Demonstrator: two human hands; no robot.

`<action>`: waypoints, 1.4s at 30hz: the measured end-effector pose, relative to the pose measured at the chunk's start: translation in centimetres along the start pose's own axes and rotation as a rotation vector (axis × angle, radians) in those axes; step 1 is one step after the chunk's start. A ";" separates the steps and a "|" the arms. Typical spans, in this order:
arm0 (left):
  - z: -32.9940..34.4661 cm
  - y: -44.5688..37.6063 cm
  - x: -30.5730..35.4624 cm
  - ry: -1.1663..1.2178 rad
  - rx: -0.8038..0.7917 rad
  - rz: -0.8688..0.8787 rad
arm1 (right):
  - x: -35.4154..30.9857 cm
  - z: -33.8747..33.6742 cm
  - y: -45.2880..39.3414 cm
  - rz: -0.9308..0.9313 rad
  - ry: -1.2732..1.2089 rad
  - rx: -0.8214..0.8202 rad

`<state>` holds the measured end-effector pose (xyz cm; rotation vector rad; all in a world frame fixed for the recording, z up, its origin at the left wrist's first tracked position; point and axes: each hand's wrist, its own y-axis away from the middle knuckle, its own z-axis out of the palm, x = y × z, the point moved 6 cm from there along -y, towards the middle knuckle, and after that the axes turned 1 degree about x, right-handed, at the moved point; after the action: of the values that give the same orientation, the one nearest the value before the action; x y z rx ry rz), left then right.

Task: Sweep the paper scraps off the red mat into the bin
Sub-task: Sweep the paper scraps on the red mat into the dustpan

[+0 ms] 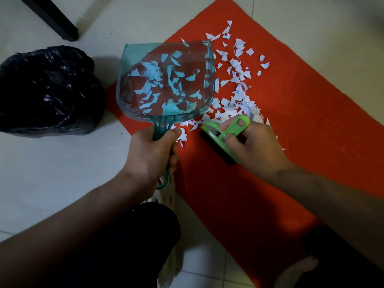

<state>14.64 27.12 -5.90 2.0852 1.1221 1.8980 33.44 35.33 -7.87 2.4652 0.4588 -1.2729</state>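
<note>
A red mat [295,125] lies on the tiled floor, strewn with white paper scraps [236,80]. My left hand [151,154] grips the handle of a clear teal dustpan [166,80] that holds several scraps and is over the mat's left corner. My right hand [255,146] grips a green hand brush [224,136] with black bristles, which sits on the mat just behind a heap of scraps. A black bin bag [47,92] sits on the floor to the left of the dustpan.
A dark furniture leg [54,17] stands at the upper left. A white perforated basket or stool [166,198] is below my left hand. My knee and a bare foot [297,271] are near the bottom edge.
</note>
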 end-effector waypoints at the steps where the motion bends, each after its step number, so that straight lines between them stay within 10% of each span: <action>1: -0.1 0.0 0.0 0.004 0.002 -0.002 | -0.2 0.7 0.4 0.003 -0.015 -0.044; 20: -0.4 0.2 0.2 -0.003 -0.002 -0.007 | 0.2 2.4 0.0 0.022 0.023 -0.112; 27: -0.4 0.2 0.0 -0.006 0.007 -0.016 | 0.9 -1.9 -1.2 -0.019 0.050 0.099; 35: 0.4 0.1 -0.1 0.017 0.000 -0.006 | 1.5 1.0 0.8 0.006 -0.013 -0.082; 42: 0.7 0.2 -0.3 -0.011 -0.014 0.004 | 1.7 -3.0 -0.5 0.000 -0.044 0.124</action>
<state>15.38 27.10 -6.16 2.0904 1.1002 1.8879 36.33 37.33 -7.67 2.5319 0.3794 -1.3927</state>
